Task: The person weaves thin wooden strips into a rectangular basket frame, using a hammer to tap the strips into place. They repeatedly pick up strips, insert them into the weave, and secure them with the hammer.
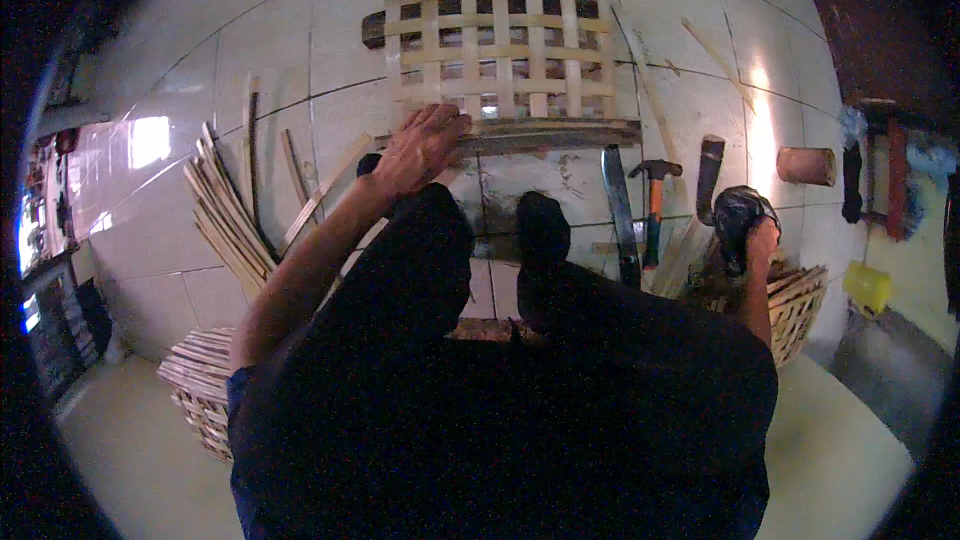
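A square lattice of pale woven strips [537,50], probably bamboo, lies on the tiled floor ahead of my feet. Along its near edge runs a flat wooden bar [560,132]. My left hand [425,147] rests palm down at the bar's left end, its fingers stretched out over the lattice's near left corner. Far to the right, my right hand [765,236] is closed on a crumpled black bundle [738,218], which looks like plastic; some of its fingers are hidden. Between my feet and that hand lie a long dark blade [620,215] and a claw hammer [655,202].
Loose split strips [225,210] fan out on the left, above a woven basket [200,390]. Another basket [800,308] stands beside my right forearm. A curved dark piece [709,180], a short wooden cylinder [806,166] and a yellow object [866,286] are also on the right.
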Demonstrator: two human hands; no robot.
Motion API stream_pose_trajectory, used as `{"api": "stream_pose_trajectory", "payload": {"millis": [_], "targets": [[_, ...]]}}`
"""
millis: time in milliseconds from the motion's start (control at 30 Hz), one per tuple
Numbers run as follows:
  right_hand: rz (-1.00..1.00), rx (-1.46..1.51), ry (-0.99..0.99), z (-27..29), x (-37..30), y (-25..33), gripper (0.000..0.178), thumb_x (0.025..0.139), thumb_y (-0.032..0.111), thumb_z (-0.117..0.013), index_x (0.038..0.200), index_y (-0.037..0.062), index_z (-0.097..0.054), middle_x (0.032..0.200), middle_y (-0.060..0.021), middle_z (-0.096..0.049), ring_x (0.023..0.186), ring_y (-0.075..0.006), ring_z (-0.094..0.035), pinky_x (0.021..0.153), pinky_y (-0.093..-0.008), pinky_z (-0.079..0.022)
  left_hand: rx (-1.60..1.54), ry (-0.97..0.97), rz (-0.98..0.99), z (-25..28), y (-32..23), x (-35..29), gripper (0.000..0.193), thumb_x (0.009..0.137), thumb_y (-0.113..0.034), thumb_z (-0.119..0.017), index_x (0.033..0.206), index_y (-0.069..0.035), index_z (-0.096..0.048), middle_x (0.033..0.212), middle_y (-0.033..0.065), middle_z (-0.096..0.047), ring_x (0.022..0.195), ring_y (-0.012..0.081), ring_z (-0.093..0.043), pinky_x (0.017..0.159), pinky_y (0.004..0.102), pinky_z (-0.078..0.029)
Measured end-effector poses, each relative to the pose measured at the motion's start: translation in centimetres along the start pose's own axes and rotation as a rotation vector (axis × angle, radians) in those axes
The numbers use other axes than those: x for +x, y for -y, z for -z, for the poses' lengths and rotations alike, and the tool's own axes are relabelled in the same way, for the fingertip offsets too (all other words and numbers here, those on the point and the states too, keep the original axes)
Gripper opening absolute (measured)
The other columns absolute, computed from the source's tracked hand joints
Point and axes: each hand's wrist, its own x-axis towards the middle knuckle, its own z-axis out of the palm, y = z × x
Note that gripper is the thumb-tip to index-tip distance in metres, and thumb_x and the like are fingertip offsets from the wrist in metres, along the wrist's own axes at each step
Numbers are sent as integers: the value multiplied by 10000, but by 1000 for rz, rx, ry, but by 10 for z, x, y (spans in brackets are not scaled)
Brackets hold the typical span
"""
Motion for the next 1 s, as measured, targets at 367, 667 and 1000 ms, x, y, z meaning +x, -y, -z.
{"api": "stream_pose_trajectory", "payload": {"millis": [367, 667, 1000], "targets": [[-153, 64, -146, 31, -18, 30, 281, 939, 236, -496, 1046, 16, -634, 913, -235, -660, 837, -382, -645, 732, -456, -512, 2, -201, -52, -55, -8, 26, 376, 791, -74, -595, 1162, -35, -545, 1117, 131, -497, 1014, 326, -476, 905, 423, -428], [-251, 231, -158, 38, -35, 106, 263, 938, 199, -507, 1057, 17, -654, 1024, -176, -669, 926, -357, -635, 808, -407, -494, -274, -191, -4, -65, 2, 32, 251, 844, -142, -580, 1069, -34, -605, 1125, 134, -505, 1033, 335, -482, 896, 424, -441], [-67, 581, -70, 71, -13, 159, 296, 939, 230, -496, 1113, 37, -639, 1058, -154, -666, 986, -308, -626, 898, -373, -464, -19, -138, 62, -68, -7, 23, 340, 798, -138, -628, 1125, -56, -586, 1143, 111, -491, 1044, 312, -458, 911, 424, -412]]}}
